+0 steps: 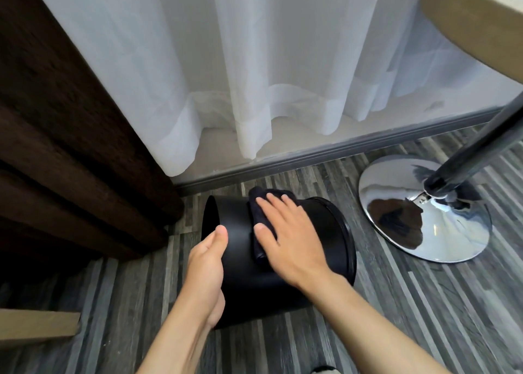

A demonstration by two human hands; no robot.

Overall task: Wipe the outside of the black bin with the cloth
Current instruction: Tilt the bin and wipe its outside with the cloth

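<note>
Head view, black bin [243, 263] on its side on striped grey floor [396, 303], left hand [208, 263] cupping its wall, fingers hidden, right hand [294, 232] with fingers spread flat on dark cloth [259, 240] atop bin, chrome stool base [424, 212] nearby, no readable writing.

Soft daylight through curtain [254, 62], warped edges

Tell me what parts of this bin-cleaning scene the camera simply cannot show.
All in the head view:
- Black bin: it lies on its side; its underside and far wall face away, and its inside is too dark.
- Cloth: mostly covered by the right hand.
- Left hand: its fingers are hidden from view.
- Chrome stand: its pole is cut off by the right edge.
</note>
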